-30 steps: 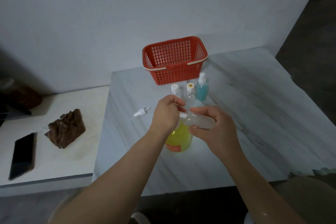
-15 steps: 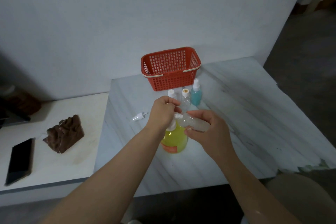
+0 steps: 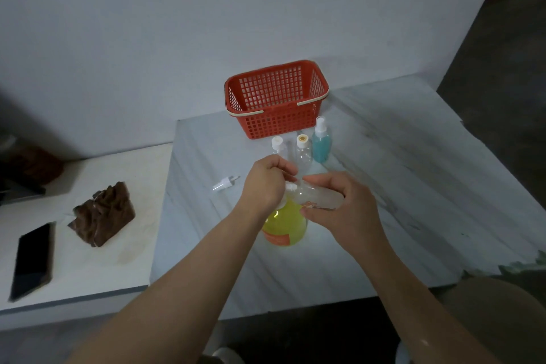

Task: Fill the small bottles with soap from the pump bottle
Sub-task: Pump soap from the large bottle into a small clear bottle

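Here, I see the pump bottle (image 3: pixel 284 226) of yellow soap standing upright on the marble table (image 3: pixel 384 186), near its front edge and directly beneath both hands. The left hand (image 3: pixel 266 183) is curled down over the white pump head, the fingers closed around it; the nozzle tip shows just to the right of the knuckles. The right hand (image 3: pixel 344 205) grips a small clear bottle (image 3: pixel 320 198), held tilted almost on its side, with its mouth end brought against the nozzle. The thumb lies under the bottle and the fingers wrap over its top. I cannot tell whether any soap is inside it. The two hands are nearly touching above the yellow bottle.

Behind the hands, three further small bottles stand upright in a row: one clear with a white cap (image 3: pixel 278 147), partly hidden by the left knuckles; one clear with an orange-marked cap (image 3: pixel 303 151); and a spray bottle (image 3: pixel 321 140) holding blue-green liquid. The row stands just in front of the red basket (image 3: pixel 277 99), which sits at the table's rear edge by the wall. A loose white spray cap (image 3: pixel 225 184) lies on its side on the marble, left of the left hand and apart from it.

On the lower side surface (image 3: pixel 88 269) to the left rest a brown carved block (image 3: pixel 103 214) and a dark phone (image 3: pixel 32 260), well apart from the work.
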Tool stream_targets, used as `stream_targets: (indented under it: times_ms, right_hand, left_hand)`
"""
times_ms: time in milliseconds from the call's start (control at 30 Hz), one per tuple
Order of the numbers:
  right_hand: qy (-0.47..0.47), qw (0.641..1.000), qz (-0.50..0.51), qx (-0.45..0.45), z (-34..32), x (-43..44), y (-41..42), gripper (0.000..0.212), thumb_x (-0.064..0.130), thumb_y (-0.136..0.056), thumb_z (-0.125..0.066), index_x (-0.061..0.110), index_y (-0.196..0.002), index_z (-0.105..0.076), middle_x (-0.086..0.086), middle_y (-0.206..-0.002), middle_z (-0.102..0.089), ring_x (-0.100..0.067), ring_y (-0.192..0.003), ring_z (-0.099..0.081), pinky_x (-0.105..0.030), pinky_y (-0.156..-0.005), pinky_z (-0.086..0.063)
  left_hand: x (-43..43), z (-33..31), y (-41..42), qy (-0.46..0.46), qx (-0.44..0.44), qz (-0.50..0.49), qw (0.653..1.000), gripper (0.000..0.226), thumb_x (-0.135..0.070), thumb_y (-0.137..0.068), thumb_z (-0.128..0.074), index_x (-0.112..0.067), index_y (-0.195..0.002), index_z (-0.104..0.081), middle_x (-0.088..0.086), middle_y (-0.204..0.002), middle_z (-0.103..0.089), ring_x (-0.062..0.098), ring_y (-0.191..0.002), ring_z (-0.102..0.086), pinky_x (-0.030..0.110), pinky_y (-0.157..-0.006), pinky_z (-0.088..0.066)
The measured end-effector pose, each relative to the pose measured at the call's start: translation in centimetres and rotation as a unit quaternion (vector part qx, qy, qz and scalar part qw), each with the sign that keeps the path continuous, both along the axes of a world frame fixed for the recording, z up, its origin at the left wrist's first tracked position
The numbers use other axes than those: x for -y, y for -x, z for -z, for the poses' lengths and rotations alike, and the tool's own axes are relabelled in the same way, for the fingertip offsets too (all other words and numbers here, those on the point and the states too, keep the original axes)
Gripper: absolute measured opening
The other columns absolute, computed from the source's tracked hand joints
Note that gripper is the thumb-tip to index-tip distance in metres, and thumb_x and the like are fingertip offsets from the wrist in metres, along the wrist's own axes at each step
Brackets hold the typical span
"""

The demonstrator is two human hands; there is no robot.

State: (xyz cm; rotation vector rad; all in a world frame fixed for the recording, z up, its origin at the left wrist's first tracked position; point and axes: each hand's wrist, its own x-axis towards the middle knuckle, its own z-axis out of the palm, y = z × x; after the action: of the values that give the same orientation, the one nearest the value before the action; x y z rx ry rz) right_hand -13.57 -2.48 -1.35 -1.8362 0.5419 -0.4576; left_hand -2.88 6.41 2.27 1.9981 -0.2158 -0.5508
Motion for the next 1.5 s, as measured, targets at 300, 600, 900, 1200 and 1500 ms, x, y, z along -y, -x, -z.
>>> stream_targets:
  times_ms: [300, 600, 900, 1200, 1500]
  right_hand:
    - [0.004, 1.000, -0.003, 0.003, -0.3, 0.0, 0.0, 0.051, 0.009, -0.061, -0.083, 0.046, -0.086, -0.059, 0.012, -0.096, -0.063, -0.008, -0.092, -0.060, -0.024, -0.078, -0.048]
    - [-0.004, 1.000, 0.000, 0.000, -1.4, -0.2, 0.4, 0.045, 0.011, -0.063, -0.083, 0.035, -0.095, -0.064, 0.010, -0.099, -0.065, -0.007, -0.094, -0.060, -0.024, -0.081, -0.049]
    - [0.002, 1.000, 0.000, -0.007, -1.4, -0.3, 0.2, 0.047, 0.011, -0.061, -0.084, 0.036, -0.096, -0.065, 0.011, -0.099, -0.065, -0.006, -0.094, -0.061, -0.017, -0.075, -0.044]
    - [0.010, 1.000, 0.000, -0.009, -0.8, -0.2, 0.1, 0.046, 0.010, -0.062, -0.083, 0.038, -0.093, -0.062, 0.009, -0.099, -0.064, -0.005, -0.093, -0.058, -0.020, -0.077, -0.046]
    - [0.009, 1.000, 0.008, -0.001, -0.3, -0.3, -0.3, 0.051, 0.007, -0.062, -0.082, 0.045, -0.085, -0.058, 0.011, -0.098, -0.063, -0.004, -0.093, -0.059, -0.019, -0.077, -0.045]
  left_hand:
    - [0.1, -0.1, 0.1, -0.001, -0.008, -0.010, 1.000, 0.037, 0.009, -0.079, -0.029, -0.010, -0.075, -0.061, 0.007, -0.070, -0.063, 0.019, -0.071, -0.057, 0.034, -0.076, -0.048]
    - [0.4, -0.8, -0.1, 0.015, -0.016, -0.026, 0.999, 0.033, 0.007, -0.083, -0.035, -0.011, -0.074, -0.060, 0.007, -0.067, -0.064, 0.022, -0.070, -0.058, 0.037, -0.079, -0.050]
    - [0.1, -1.2, -0.3, 0.027, -0.006, -0.018, 0.999, 0.027, 0.004, -0.086, -0.040, -0.013, -0.079, -0.060, 0.006, -0.074, -0.066, 0.015, -0.067, -0.058, 0.035, -0.079, -0.050]
    - [-0.1, -0.4, 0.1, 0.011, -0.025, 0.004, 1.000, 0.035, 0.008, -0.084, -0.031, -0.009, -0.080, -0.061, 0.006, -0.071, -0.062, 0.021, -0.068, -0.055, 0.027, -0.065, -0.046]
    - [0.1, -0.1, 0.1, -0.002, -0.013, -0.004, 1.000, 0.039, 0.009, -0.080, -0.029, -0.013, -0.073, -0.060, 0.007, -0.073, -0.063, 0.021, -0.072, -0.056, 0.032, -0.072, -0.047]
